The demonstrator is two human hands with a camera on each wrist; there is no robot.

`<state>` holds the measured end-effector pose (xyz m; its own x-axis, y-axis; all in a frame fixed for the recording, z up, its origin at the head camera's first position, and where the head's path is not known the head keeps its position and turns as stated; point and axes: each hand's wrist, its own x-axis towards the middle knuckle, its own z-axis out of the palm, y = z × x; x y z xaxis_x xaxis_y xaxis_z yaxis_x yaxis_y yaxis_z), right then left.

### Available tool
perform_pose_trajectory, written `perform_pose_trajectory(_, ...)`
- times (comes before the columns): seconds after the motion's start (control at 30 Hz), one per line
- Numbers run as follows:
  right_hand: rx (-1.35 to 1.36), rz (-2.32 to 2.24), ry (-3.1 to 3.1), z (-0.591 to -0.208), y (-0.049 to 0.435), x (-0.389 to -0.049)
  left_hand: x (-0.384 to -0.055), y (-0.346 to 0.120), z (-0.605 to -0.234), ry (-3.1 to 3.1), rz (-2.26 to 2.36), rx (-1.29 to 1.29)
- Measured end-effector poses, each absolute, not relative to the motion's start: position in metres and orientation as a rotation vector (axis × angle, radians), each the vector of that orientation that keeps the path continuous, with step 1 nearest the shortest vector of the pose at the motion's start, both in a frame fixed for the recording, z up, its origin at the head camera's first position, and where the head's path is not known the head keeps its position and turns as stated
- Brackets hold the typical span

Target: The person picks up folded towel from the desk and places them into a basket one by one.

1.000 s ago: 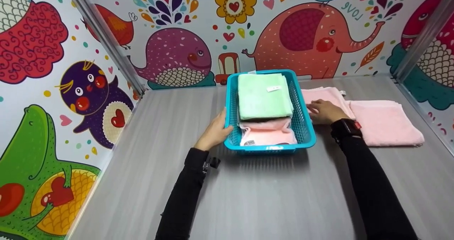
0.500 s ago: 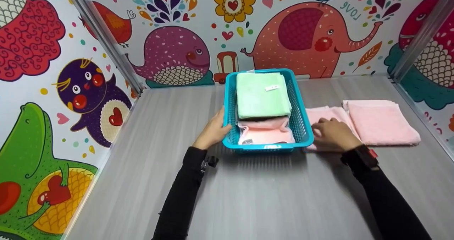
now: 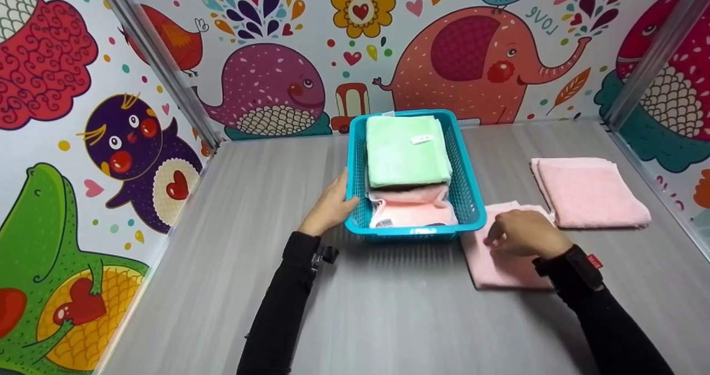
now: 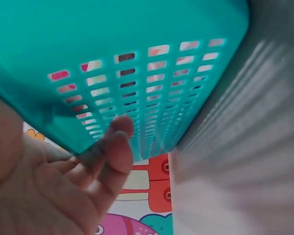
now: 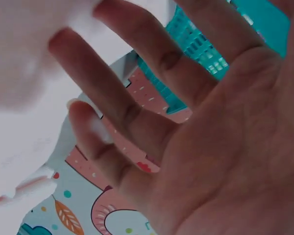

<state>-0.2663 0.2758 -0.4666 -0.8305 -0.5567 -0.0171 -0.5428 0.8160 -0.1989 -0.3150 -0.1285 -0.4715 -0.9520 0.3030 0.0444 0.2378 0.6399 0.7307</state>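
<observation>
A teal plastic basket (image 3: 471, 197) stands on the table, with a folded green towel (image 3: 407, 153) and a folded pink towel (image 3: 413, 211) inside. My left hand (image 3: 328, 206) holds its left side, thumb at the rim and fingers against the perforated wall (image 4: 157, 90). To the right of the basket lies another folded pink towel (image 3: 499, 272). My right hand (image 3: 524, 233) rests on it with the fingertips. In the right wrist view the fingers (image 5: 122, 103) reach spread and only slightly bent to the pale, overexposed cloth (image 5: 24, 127).
Farther right lies another folded pink towel (image 3: 596, 192), close to the right wall. Cartoon-printed walls (image 3: 371, 9) enclose the grey table (image 3: 355, 319) at the back and both sides. The basket stands near the back wall.
The pink towel right of the basket has slid toward me along with my right hand, coming apart from the farther pink towel. My left hand stays on the basket.
</observation>
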Motion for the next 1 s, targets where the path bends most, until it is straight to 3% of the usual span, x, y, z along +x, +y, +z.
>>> perform_pose_trajectory(0.23, -0.751, -0.519, 2.823, -0.458, 0.301, -0.273, -0.315, -0.127, -0.473, 2.741, 1.235, 0.468)
perform_pose_trajectory(0.47, -0.317, -0.579, 2.771, -0.454, 0.345, -0.283, -0.315, -0.127, -0.473, 2.760, 1.228, 0.425)
perform_pose_trajectory(0.7, -0.070, -0.565, 2.705, -0.460, 0.363, -0.282, -0.316, -0.126, -0.472, 2.749, 1.222, 0.412)
perform_pose_trajectory(0.83, -0.001, -0.432, 2.764, -0.463, 0.362, -0.280, -0.316, -0.126, -0.471, 2.750, 1.221, 0.405)
perform_pose_trajectory(1.0, -0.148, -0.408, 2.773, -0.475, 0.347, -0.287, -0.316, -0.127, -0.471, 2.750, 1.215, 0.385)
